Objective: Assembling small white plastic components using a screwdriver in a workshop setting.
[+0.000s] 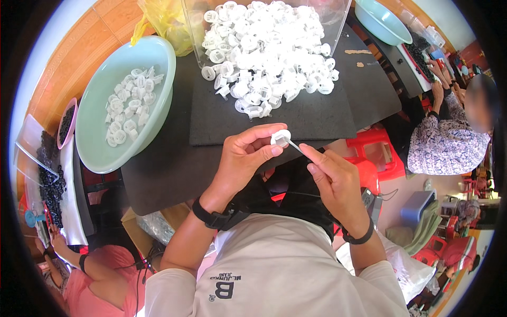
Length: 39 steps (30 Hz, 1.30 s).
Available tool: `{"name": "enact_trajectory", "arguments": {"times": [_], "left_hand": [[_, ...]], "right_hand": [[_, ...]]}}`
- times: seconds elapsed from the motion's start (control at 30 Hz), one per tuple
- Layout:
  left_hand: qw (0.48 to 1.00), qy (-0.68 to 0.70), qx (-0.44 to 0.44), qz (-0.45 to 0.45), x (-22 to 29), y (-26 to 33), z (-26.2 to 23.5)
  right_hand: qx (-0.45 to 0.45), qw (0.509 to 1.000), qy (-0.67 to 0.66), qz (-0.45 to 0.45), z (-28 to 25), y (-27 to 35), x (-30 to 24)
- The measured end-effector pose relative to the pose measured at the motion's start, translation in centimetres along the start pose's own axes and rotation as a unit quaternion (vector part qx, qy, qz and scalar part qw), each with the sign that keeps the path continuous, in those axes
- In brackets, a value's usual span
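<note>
My left hand (244,158) pinches a small white round plastic part (279,138) between thumb and fingers, just in front of the dark mat's near edge. A thin, pale, rod-like tool (294,146) is gripped in my right hand (337,182). Its tip meets the part's open side; how deep it reaches I cannot tell. Beyond my hands, a large heap of similar white parts (269,53) spills from a clear plastic bin (194,31) onto the black mat (222,127). To the left, a pale green basin (168,100) holds several more white parts (129,103).
A yellow plastic bag (168,24) lies behind the basin. Red stools (377,153) stand on the floor at right. One person in a patterned top (446,140) works at the right table; another in pink (108,277) sits at lower left near black parts (52,185).
</note>
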<state>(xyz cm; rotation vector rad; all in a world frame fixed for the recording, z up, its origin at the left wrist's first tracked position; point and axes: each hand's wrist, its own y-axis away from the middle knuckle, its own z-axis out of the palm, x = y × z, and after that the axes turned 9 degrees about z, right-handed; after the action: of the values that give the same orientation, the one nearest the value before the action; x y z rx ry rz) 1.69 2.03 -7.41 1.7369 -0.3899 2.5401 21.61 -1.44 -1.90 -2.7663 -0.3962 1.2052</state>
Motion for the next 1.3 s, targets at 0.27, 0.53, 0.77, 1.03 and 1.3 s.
{"name": "enact_trajectory", "arguments": {"times": [0.27, 0.53, 0.77, 1.03, 1.3], "left_hand": [[0.999, 0.005, -0.026, -0.042, 0.1, -0.1, -0.3], [0.998, 0.000, -0.003, -0.065, 0.6, -0.1, -0.2], [0.999, 0.001, -0.006, -0.054, 0.4, -0.2, -0.2], [0.999, 0.006, -0.020, -0.037, 0.3, -0.2, 0.0], [0.999, 0.012, -0.035, 0.009, -0.2, -0.1, 0.0]], "right_hand": [[-0.043, 0.994, 0.094, -0.040, -1.4, -1.0, 0.2], [-0.099, 0.995, -0.021, -0.022, -4.0, -2.4, 0.9], [-0.057, 0.995, 0.073, -0.047, -2.9, -1.3, 0.5], [-0.067, 0.990, 0.115, -0.055, -2.9, -1.2, -0.2], [-0.071, 0.987, 0.131, -0.057, -3.2, -1.4, -0.4]]}}
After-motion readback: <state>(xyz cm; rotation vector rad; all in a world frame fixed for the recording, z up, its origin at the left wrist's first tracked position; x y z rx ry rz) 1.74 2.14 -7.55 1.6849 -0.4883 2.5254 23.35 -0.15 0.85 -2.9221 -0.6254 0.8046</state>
